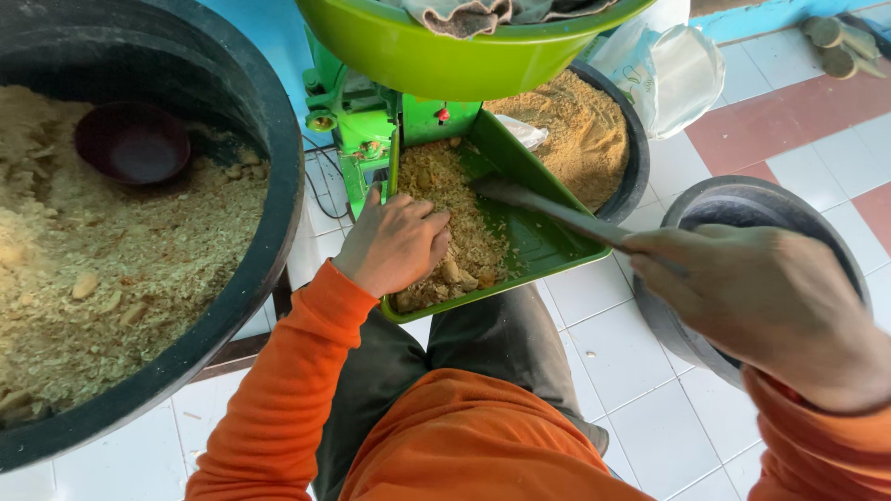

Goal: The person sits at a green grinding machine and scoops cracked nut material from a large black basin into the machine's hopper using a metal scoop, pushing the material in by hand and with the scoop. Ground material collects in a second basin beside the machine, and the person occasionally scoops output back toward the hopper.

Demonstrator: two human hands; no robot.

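Between two black tubs we work at a green tray [548,246] sloping out of a green machine [357,121]. Our left hand [394,243] rests in the crumbly tan meal [450,213] on the tray, fingers curled into it. Our right hand [770,306] has its fingers clenched on a grey stick [557,211] whose tip reaches the tray. Left, a big tub [278,186] holds meal and a dark bowl [132,141]. Behind the tray a second tub [636,153] stands, a clear plastic bag [673,70] beside it. A green hopper [445,56] overhangs everything.

A floor of white square tiles [640,366] is seen – banded with pale red tiles [789,116] at the upper right; a blue wall [269,37] is lit by soft daylight.
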